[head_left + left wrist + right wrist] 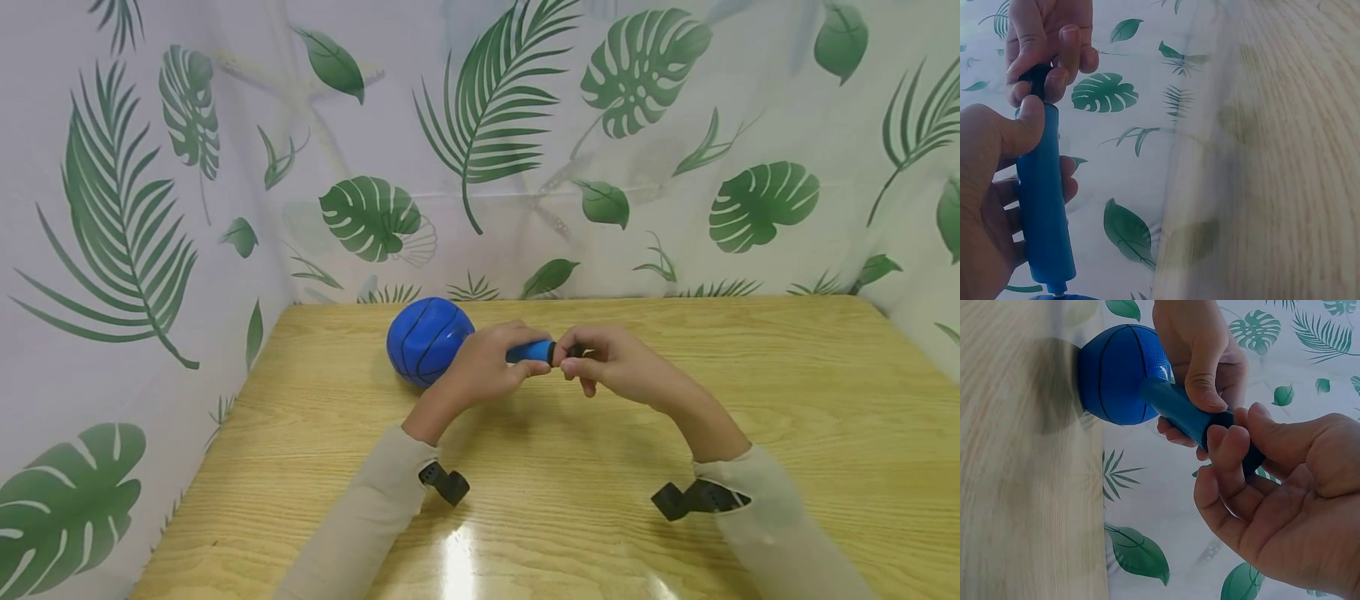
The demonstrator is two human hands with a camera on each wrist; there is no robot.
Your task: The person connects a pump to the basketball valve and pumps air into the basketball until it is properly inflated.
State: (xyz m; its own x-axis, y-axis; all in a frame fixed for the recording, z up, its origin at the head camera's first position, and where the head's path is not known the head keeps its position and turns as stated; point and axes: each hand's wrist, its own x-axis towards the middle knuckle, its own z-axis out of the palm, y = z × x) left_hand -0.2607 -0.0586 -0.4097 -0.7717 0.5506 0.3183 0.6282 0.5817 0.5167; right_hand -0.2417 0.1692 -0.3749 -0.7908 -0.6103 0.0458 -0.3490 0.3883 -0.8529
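A blue ball [426,343] with black lines rests on the wooden table, just left of my left hand [498,358]. That hand wraps around the barrel of a blue hand pump [1046,206], thumb along its upper side. In the left wrist view, the pump's narrow tip meets the ball at the bottom edge. With thumb and fingers my right hand [611,367] pinches the pump's black handle [1036,78], which sits close against the barrel's end. The right wrist view has the pump [1179,412] pointing at the ball, my right fingers partly covering the handle.
The yellowish wooden table [600,500] stretches around both arms. A white cloth with green leaf prints [517,250] stands along the table's back and left edges. Black wrist cameras [447,483] sit at both beige sleeves.
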